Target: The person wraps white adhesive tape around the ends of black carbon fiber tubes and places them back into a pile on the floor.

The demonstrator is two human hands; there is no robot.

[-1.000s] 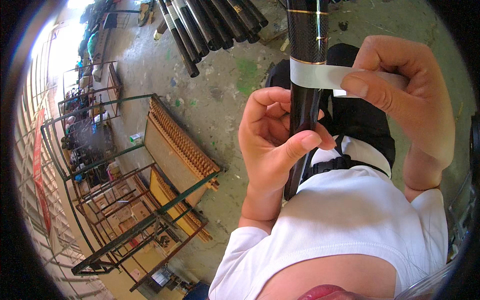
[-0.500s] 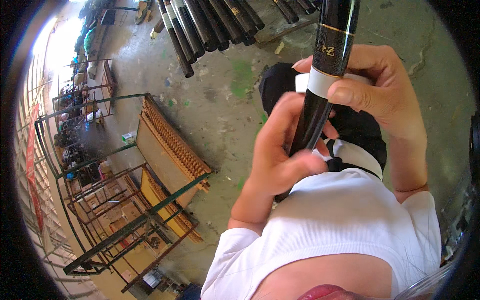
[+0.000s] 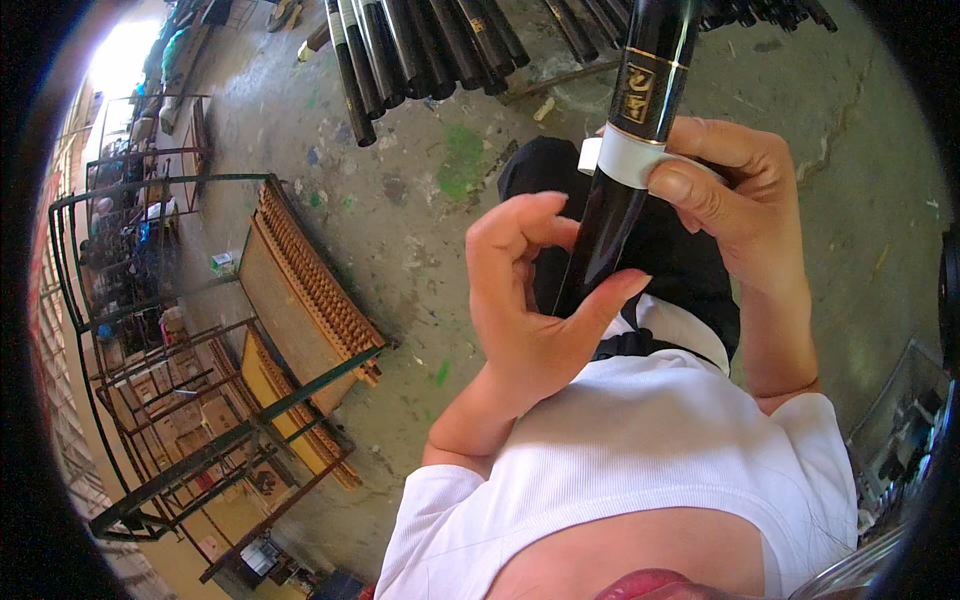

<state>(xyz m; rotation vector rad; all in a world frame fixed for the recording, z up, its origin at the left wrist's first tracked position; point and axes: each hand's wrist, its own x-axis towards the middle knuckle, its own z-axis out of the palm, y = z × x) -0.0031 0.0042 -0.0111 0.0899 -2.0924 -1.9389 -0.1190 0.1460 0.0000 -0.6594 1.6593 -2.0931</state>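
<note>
I saw the black rod (image 3: 605, 232) at upper centre-right, probably stiff and slippery, best held by its plain lower end; the left hand (image 3: 520, 310) loosely gripped there, the right hand (image 3: 745, 190) pinched white tape (image 3: 625, 158).

Seen from above, the wearer is dressed in a white T-shirt (image 3: 620, 430) of finely ribbed fabric, with a wide, rounded neckline (image 3: 640, 496) edged by a band at the lower centre of the frame. Its short left sleeve (image 3: 440, 492) and short right sleeve (image 3: 808, 430) spread to either side, while the left hand (image 3: 530, 300) at centre and the right hand (image 3: 745, 195) at centre right are both bare. Black trousers (image 3: 690, 262) show at mid-frame, where a narrow black strap (image 3: 638, 344) crosses white cloth (image 3: 690, 326) at the waist.
</note>
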